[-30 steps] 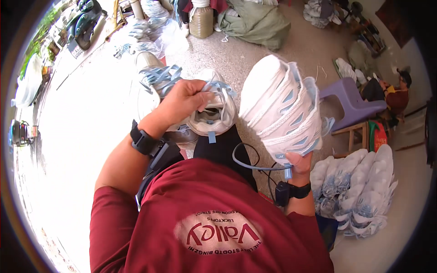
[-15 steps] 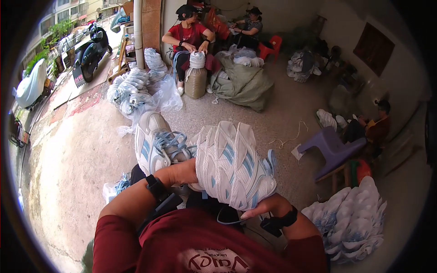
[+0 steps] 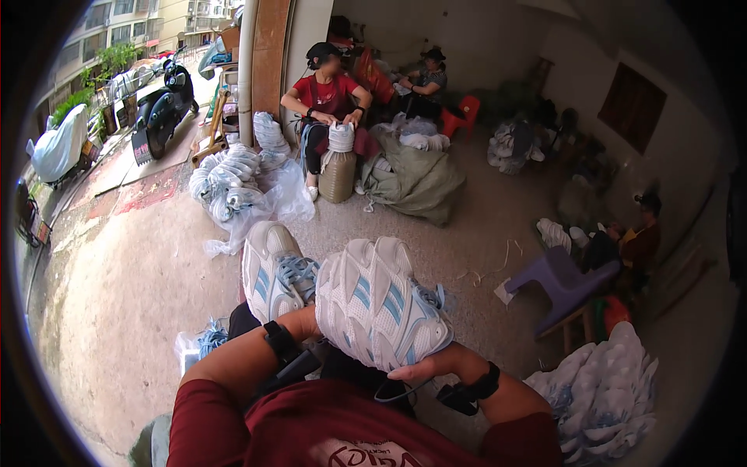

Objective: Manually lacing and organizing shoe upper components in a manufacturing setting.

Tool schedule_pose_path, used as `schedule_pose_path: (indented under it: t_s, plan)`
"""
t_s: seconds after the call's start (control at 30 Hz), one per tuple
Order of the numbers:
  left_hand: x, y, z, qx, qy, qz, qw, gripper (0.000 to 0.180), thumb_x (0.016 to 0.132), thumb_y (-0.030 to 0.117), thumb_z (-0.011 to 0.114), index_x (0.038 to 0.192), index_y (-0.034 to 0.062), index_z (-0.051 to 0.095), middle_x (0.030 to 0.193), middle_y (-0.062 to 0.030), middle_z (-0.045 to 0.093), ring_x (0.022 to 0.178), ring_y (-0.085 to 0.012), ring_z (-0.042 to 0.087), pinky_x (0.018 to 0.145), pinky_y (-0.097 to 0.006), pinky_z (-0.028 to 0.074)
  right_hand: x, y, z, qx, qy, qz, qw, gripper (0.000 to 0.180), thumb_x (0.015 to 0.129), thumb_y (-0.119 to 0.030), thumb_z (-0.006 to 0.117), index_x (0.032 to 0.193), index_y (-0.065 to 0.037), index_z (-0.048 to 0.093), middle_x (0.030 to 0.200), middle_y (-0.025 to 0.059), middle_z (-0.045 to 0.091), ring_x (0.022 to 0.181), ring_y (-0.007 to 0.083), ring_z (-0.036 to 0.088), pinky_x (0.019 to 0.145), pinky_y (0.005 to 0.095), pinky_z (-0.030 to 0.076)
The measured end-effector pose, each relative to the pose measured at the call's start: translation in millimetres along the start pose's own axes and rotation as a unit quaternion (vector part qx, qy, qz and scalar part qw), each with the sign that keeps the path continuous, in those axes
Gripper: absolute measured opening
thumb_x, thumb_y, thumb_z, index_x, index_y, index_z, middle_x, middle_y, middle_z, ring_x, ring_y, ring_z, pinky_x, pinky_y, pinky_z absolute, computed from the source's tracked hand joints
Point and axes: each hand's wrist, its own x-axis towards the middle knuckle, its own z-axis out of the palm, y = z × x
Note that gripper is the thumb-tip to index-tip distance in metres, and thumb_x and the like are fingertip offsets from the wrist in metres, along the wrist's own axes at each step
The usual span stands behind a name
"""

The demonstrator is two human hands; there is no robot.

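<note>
In front of my lap I hold a stack of nested white shoe uppers (image 3: 373,300) with light blue stripes. My left hand (image 3: 308,321) is against the stack's left side, its fingers hidden behind the uppers. At the lower right end, my right hand (image 3: 440,363) grips the stack, its thumb lying along the near edge and the other fingers underneath. Just left of the stack, toe pointing away from me, is a white sneaker upper (image 3: 268,261) with blue laces; what supports it is hidden.
A heap of shoe uppers (image 3: 603,397) lies at my right, near a purple plastic stool (image 3: 556,284). Ahead, a person in red (image 3: 327,97) works over a brown jar (image 3: 337,177) beside a green sack (image 3: 416,183). More bundled uppers (image 3: 226,183) lie on the left.
My view has tilted upward, so the room sits lower in the picture. The stack has shifted slightly left against the lap, and both hands stay on it.
</note>
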Motion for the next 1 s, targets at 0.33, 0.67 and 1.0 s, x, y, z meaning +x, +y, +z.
schedule_pose_path:
  t_s: [0.33,0.67,1.0]
  plan:
    - [-4,2,9,-0.063,0.013,-0.013,0.998,0.048,0.079,0.010,0.065,0.124,0.0045,0.049,0.123,-0.0098,0.052,0.113,-0.0188,0.048,0.098,-0.031,0.037,3,-1,-15,-0.054,-0.045,0.023,0.997,0.090,0.061,-0.042,0.081,0.131,-0.003,0.039,0.132,0.0154,0.042,0.124,0.0283,0.036,0.105,0.0341,0.027]
    - [-8,0,17,-0.172,0.034,-0.034,0.984,0.047,0.080,0.011,0.064,0.124,0.0045,0.049,0.123,-0.0097,0.052,0.113,-0.0187,0.048,0.098,-0.031,0.037,5,-13,-20,0.036,-0.056,0.050,0.997,0.099,0.054,-0.032,0.087,0.132,0.000,0.035,0.132,0.0137,0.041,0.122,0.0257,0.038,0.103,0.0336,0.030]
    - [0,-1,13,-0.248,0.043,-0.044,0.967,0.047,0.081,0.011,0.064,0.124,0.0045,0.049,0.123,-0.0096,0.052,0.113,-0.0186,0.048,0.098,-0.032,0.038,15,-2,-34,-0.087,-0.202,0.084,0.972,0.093,0.062,-0.044,0.079,0.132,-0.001,0.036,0.134,0.0163,0.037,0.124,0.0283,0.035,0.105,0.0344,0.027]
